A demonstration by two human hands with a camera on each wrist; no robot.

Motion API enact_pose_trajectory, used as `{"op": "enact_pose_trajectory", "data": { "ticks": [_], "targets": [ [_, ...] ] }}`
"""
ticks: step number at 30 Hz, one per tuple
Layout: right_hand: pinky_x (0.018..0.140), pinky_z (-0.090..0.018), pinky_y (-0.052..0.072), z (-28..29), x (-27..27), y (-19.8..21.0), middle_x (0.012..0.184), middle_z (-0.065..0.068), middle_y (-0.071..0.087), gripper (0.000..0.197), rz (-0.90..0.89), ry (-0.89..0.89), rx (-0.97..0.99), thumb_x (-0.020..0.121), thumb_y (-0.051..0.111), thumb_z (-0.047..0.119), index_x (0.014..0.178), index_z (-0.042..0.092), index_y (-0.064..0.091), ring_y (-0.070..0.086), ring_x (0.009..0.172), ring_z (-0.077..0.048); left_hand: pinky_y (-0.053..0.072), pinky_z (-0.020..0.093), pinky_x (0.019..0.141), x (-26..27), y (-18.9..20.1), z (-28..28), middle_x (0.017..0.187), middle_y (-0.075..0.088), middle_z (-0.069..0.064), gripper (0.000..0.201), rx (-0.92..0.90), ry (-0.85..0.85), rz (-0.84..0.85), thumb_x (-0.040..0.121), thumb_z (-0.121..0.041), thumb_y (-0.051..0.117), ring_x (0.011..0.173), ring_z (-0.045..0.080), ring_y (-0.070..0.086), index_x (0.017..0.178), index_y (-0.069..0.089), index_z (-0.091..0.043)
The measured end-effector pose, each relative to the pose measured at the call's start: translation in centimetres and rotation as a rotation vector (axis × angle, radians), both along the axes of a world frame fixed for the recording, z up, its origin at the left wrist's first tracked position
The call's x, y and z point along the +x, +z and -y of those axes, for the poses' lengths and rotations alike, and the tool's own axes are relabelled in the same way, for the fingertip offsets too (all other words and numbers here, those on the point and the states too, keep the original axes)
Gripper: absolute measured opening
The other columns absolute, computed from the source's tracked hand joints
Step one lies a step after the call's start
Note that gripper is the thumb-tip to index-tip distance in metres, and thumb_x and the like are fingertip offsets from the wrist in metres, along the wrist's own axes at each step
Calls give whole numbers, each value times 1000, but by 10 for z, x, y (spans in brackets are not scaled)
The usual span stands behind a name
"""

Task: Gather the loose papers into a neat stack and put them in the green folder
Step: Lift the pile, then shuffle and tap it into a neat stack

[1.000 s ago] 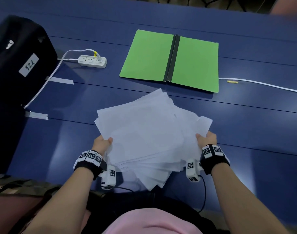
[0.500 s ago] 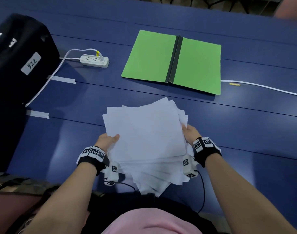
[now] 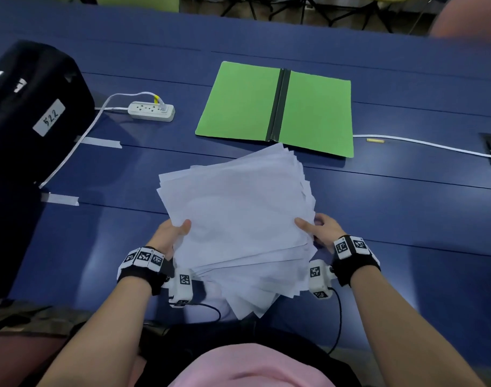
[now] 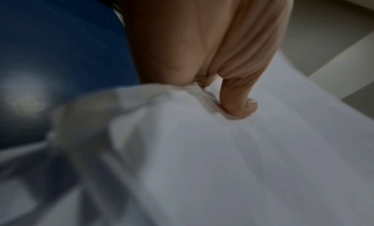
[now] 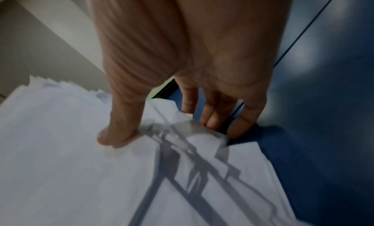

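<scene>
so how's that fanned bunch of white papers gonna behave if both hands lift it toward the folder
Probably floppy: the papers are thin loose sheets, gripped only at the side edges by the left hand and right hand. Sheets may slide apart, since the edges are fanned unevenly. Likely light.

- Blue desk (image 3: 406, 219), seams running across its top.
- Green folder (image 3: 238, 107) lies open and flat on the far middle, dark spine up the centre.
- White power strip (image 3: 150, 110) left of the folder, a yellow-tagged plug in it, white cable (image 3: 79, 141) trailing toward the near left.
- Black bag (image 3: 29, 113) at the left edge, white label reading 522.
- Two strips of pale tape (image 3: 99, 141) stuck down near the bag.
- Second white cable (image 3: 434, 145) right of the folder, small yellow tag (image 3: 375, 140) just beside it.
</scene>
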State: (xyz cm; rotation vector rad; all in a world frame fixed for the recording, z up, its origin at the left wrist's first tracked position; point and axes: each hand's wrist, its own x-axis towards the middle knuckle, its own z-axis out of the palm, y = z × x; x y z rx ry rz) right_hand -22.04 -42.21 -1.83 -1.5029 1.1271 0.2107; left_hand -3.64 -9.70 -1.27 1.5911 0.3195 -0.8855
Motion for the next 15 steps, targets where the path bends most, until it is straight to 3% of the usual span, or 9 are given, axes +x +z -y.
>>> {"op": "enact_pose_trajectory", "data": {
  "ticks": [2, 4, 6, 10, 11, 13, 15],
  "targets": [
    [66, -34, 43, -4, -3, 0, 90, -4, 64, 66, 19, 9, 89, 65, 83, 42, 111, 6, 54, 50, 77, -23, 46, 38, 95, 1, -3, 1, 128, 60, 11, 36, 69, 26, -5, 95, -13, 54, 109, 29, 61, 129, 53, 0],
    [71, -36, 48, -9, -4, -5, 88, -7, 61, 35, 0, 3, 41, 80, 73, 19, 106, 6, 54, 52, 78, -23, 45, 30, 88, -1, -4, 6, 119, 60, 5, 34, 195, -11, -20, 98, -18, 50, 100, 24, 59, 126, 54, 1],
    [84, -41, 54, -14, -6, -11, 105, -12, 66, 41, -24, 11, -58, 79, 73, 16, 114, 3, 55, 60, 86, -26, 40, 26, 82, -3, -11, 10, 117, 58, 9, 34, 303, -71, -1, 101, -19, 42, 97, 21, 53, 126, 52, 1],
    [99, -41, 46, -19, -15, -5, 126, -5, 57, 71, -60, 141, -125, 72, 79, 23, 132, 13, 42, 56, 114, -25, 47, 42, 95, -4, -32, 9, 132, 56, 23, 37, 368, -22, 28, 95, -17, 50, 112, 34, 59, 127, 52, 1],
    [100, -38, 44, -19, -19, -3, 131, -4, 53, 80, -74, 161, -123, 72, 80, 24, 137, 15, 36, 53, 119, -25, 49, 41, 93, -5, -35, 9, 133, 55, 24, 38, 385, -7, 14, 95, -18, 51, 118, 37, 56, 128, 52, 1],
    [97, -38, 44, -15, -26, -1, 135, -5, 46, 90, -96, 119, -126, 71, 81, 22, 141, 16, 26, 50, 122, -28, 49, 30, 73, -11, -34, 14, 135, 52, 22, 41, 380, 32, -20, 96, -21, 49, 124, 38, 52, 131, 50, 0],
    [85, -44, 53, -15, -33, 2, 128, -5, 48, 90, -125, -16, -38, 70, 82, 21, 137, 16, 23, 57, 109, -31, 40, 19, 60, -18, -37, 18, 139, 50, 21, 45, 379, 66, -34, 98, -26, 46, 127, 37, 50, 135, 47, 0]
  ]
}}
